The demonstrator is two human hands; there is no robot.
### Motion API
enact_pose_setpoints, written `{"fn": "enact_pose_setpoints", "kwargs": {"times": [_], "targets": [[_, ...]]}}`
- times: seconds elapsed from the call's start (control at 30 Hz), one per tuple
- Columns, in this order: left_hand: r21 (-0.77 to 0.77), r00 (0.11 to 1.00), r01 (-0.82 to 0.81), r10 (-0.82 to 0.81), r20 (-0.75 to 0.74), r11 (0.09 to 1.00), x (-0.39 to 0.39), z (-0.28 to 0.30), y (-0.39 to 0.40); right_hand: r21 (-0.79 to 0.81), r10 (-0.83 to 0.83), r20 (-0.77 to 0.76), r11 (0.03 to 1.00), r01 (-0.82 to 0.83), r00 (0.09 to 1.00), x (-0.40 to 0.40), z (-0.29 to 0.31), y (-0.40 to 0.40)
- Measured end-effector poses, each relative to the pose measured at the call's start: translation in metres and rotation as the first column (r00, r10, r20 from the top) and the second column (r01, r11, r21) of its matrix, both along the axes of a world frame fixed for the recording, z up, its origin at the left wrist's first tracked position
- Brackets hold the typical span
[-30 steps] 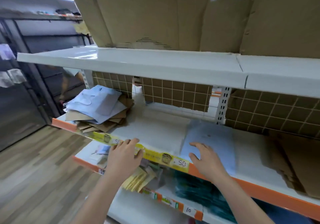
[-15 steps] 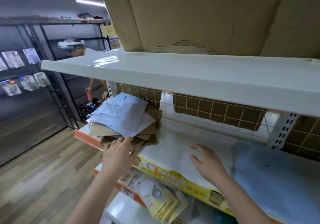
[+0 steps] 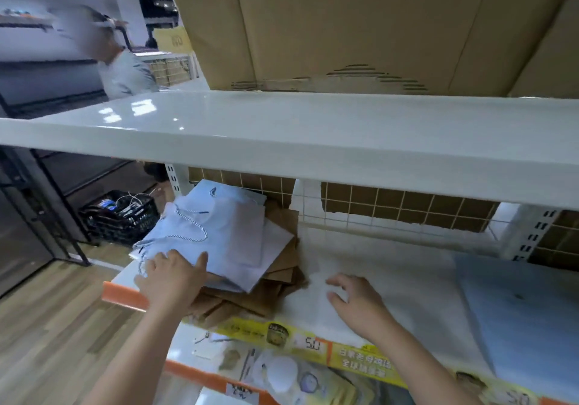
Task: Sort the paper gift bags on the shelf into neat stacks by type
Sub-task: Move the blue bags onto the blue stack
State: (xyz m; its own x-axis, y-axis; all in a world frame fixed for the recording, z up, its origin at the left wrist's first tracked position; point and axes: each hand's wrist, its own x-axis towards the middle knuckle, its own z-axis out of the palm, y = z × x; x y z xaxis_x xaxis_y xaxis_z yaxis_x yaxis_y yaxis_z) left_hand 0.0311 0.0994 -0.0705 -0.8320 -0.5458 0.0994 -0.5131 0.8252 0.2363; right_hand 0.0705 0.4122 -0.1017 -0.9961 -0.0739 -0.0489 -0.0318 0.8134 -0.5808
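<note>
A loose pile of flat paper gift bags lies at the left end of the shelf (image 3: 407, 282). White bags (image 3: 228, 235) with twisted rope handles lie on top of brown kraft bags (image 3: 275, 282). My left hand (image 3: 172, 279) rests on the near edge of the top white bag, fingers spread. My right hand (image 3: 357, 301) lies palm down on a flat white bag (image 3: 322, 317) right of the pile, fingers loosely bent. A pale blue bag (image 3: 520, 310) lies flat further right.
A white shelf board (image 3: 282, 135) hangs low over the work area, carrying large cardboard sheets (image 3: 360, 25). A wire grid backs the shelf. Packaged goods sit on the shelf below. A person stands at the far left near a black crate (image 3: 122, 216).
My view has swung left and closer to the pile. My left hand has moved from the shelf's front edge onto the white bags. My right hand has shifted left off the blue bag.
</note>
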Motion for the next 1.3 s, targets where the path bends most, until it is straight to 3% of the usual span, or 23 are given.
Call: {"fn": "enact_pose_setpoints", "kwargs": {"times": [0.2,0.33,0.43,0.53,0.7,0.8,0.9,1.0,1.07,1.13,1.2,1.3], "targets": [[-0.131,0.997,0.071,-0.071,0.005,0.989,-0.04,-0.015,-0.035,-0.02,-0.088,0.05,0.996,0.089,0.995,-0.011,-0.005,-0.063],[-0.266,0.994,0.093,-0.075,0.076,0.96,-0.056,-0.011,-0.056,-0.204,-0.21,0.138,0.95,0.235,0.968,-0.021,-0.005,-0.106],[-0.276,0.994,0.107,-0.108,0.011,0.955,-0.067,-0.006,-0.072,-0.274,-0.283,0.228,0.899,0.34,0.932,-0.034,-0.008,-0.138],[-0.231,0.988,0.147,-0.156,-0.021,0.962,-0.071,-0.003,-0.08,-0.39,-0.369,0.314,0.79,0.473,0.875,-0.047,-0.018,-0.165],[-0.166,0.974,0.222,-0.225,0.0,0.961,-0.074,0.002,-0.077,-0.584,-0.467,0.441,0.499,0.64,0.766,-0.061,-0.02,-0.188],[-0.073,0.953,0.241,-0.25,-0.173,0.968,-0.074,0.003,-0.08,-0.539,-0.468,0.429,0.554,0.634,0.773,-0.06,-0.014,-0.182],[0.036,0.872,0.32,-0.28,-0.401,0.947,-0.069,0.005,-0.085,-0.438,-0.531,0.297,0.663,0.608,0.793,-0.05,-0.003,-0.16],[0.19,0.789,0.45,-0.288,-0.543,0.873,-0.059,0.009,-0.08,-0.395,-0.59,0.122,0.709,0.585,0.798,-0.034,0.002,-0.133],[0.258,0.75,0.522,-0.293,-0.593,0.813,-0.054,0.008,-0.072,-0.411,-0.641,0.046,0.687,0.599,0.766,-0.02,0.0,-0.116],[0.379,0.745,0.569,-0.263,-0.613,0.73,-0.047,0.007,-0.058,-0.521,-0.678,0.064,0.603,0.604,0.732,-0.005,-0.002,-0.097],[0.557,0.759,0.599,-0.186,-0.624,0.576,-0.037,0.01,-0.042,-0.636,-0.696,0.116,0.496,0.591,0.709,0.011,0.0,-0.079],[0.686,0.786,0.596,-0.126,-0.605,0.417,-0.018,0.014,-0.018,-0.697,-0.736,0.098,0.43,0.574,0.67,0.037,0.003,-0.049]]}}
